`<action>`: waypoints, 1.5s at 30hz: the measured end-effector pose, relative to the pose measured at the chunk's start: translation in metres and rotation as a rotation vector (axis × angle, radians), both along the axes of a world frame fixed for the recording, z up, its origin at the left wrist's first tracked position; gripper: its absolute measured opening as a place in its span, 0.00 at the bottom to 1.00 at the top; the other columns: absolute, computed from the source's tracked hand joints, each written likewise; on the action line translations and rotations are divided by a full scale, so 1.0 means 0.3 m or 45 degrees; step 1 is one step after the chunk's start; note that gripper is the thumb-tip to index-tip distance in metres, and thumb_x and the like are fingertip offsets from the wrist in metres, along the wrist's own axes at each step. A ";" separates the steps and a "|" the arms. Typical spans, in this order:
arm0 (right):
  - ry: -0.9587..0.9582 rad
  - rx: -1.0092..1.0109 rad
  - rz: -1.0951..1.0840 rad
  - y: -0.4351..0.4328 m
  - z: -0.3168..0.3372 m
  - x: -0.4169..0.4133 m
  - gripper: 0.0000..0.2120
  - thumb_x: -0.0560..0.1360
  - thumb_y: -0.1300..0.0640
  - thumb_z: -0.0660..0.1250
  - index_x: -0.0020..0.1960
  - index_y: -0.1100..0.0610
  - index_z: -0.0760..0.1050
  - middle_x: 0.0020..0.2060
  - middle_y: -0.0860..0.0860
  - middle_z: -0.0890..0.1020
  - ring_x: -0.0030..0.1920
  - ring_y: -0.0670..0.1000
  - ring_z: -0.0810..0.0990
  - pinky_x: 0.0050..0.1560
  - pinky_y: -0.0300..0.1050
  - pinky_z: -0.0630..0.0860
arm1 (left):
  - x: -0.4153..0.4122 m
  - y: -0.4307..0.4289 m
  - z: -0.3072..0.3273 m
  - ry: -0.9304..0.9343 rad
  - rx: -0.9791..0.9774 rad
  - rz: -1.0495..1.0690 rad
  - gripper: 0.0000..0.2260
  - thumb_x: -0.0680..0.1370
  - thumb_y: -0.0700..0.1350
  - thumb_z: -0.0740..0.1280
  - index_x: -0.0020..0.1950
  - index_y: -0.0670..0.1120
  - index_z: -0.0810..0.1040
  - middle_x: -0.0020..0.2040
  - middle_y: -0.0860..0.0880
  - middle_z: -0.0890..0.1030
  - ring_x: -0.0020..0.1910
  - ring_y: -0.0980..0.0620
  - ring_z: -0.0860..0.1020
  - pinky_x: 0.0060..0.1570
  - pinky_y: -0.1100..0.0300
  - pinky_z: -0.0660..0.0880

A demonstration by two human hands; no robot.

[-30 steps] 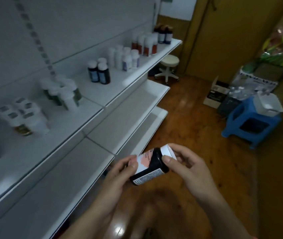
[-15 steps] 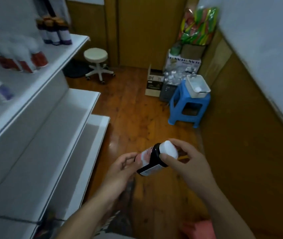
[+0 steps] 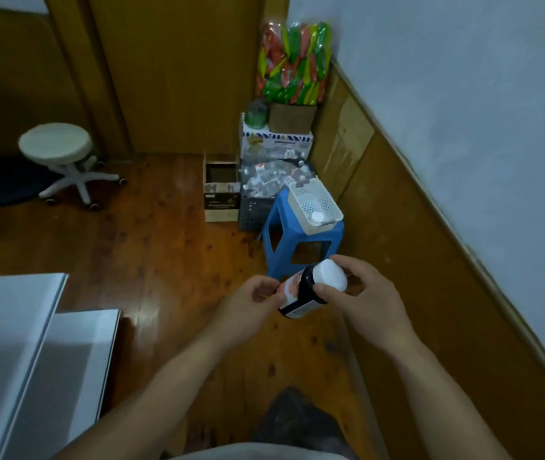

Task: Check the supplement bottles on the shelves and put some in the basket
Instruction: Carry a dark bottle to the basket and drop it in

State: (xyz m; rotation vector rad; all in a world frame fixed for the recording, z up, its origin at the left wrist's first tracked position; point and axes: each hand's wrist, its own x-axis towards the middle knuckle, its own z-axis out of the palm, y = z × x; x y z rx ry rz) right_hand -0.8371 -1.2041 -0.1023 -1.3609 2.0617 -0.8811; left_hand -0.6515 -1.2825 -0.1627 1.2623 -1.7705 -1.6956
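I hold a dark supplement bottle (image 3: 301, 293) with a white cap and a pink-and-white label in both hands, tilted with its cap up and to the right. My left hand (image 3: 247, 307) grips its lower end, and my right hand (image 3: 360, 297) grips it around the cap and neck. Ahead, a white perforated basket (image 3: 325, 202) sits on a blue plastic stool (image 3: 297, 240) by the right wall, with one white-capped bottle (image 3: 317, 216) lying inside it. The corners of the two lower white shelves (image 3: 32, 327) show at the lower left; the stocked shelves are out of view.
A white swivel stool (image 3: 58, 154) stands at the back left. Behind the blue stool are a cardboard box (image 3: 221, 190), a dark crate of small bottles (image 3: 264, 190), a white carton (image 3: 274, 144) and colourful packets (image 3: 292, 61). Wooden floor lies between; a wood-panelled wall runs along the right.
My view has swung right, from the stocked shelves to the corner with the basket. Both hands keep the bottle, which now sits just below the blue stool.
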 end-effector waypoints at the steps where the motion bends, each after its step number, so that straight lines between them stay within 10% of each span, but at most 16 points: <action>1: -0.025 0.006 -0.018 -0.066 -0.012 -0.054 0.21 0.71 0.48 0.74 0.62 0.42 0.73 0.57 0.40 0.76 0.55 0.42 0.75 0.48 0.32 0.72 | -0.056 -0.071 -0.005 -0.014 -0.003 -0.012 0.07 0.79 0.52 0.66 0.57 0.56 0.76 0.55 0.58 0.79 0.55 0.60 0.77 0.58 0.58 0.75; 20: 0.242 0.378 0.113 -1.523 -0.755 -1.196 0.26 0.73 0.54 0.72 0.69 0.54 0.70 0.65 0.55 0.73 0.65 0.59 0.70 0.62 0.56 0.72 | -1.116 -1.264 -0.472 -0.448 0.275 0.366 0.15 0.79 0.47 0.68 0.64 0.44 0.75 0.56 0.49 0.79 0.50 0.54 0.76 0.49 0.62 0.71; 32: 0.515 0.832 0.681 -1.784 -1.164 -1.208 0.24 0.74 0.54 0.69 0.68 0.54 0.67 0.64 0.55 0.70 0.64 0.58 0.69 0.58 0.52 0.70 | -1.213 -1.375 -0.662 -0.566 0.442 0.431 0.12 0.79 0.52 0.67 0.62 0.53 0.75 0.51 0.57 0.78 0.49 0.56 0.78 0.49 0.58 0.74; 37: 0.588 0.913 0.751 -1.798 -1.144 -1.190 0.28 0.74 0.52 0.70 0.70 0.53 0.65 0.66 0.55 0.69 0.66 0.58 0.67 0.59 0.53 0.70 | -1.178 -1.316 -0.635 -0.555 0.485 0.490 0.12 0.79 0.52 0.66 0.61 0.54 0.75 0.49 0.60 0.77 0.47 0.60 0.76 0.41 0.69 0.68; 45: 0.572 0.772 0.804 -1.777 -0.919 -1.030 0.27 0.79 0.49 0.64 0.75 0.54 0.62 0.71 0.55 0.68 0.69 0.58 0.67 0.65 0.54 0.67 | -0.931 -1.174 -0.463 -0.428 0.418 0.645 0.12 0.81 0.53 0.64 0.64 0.54 0.73 0.55 0.57 0.77 0.52 0.57 0.76 0.50 0.60 0.72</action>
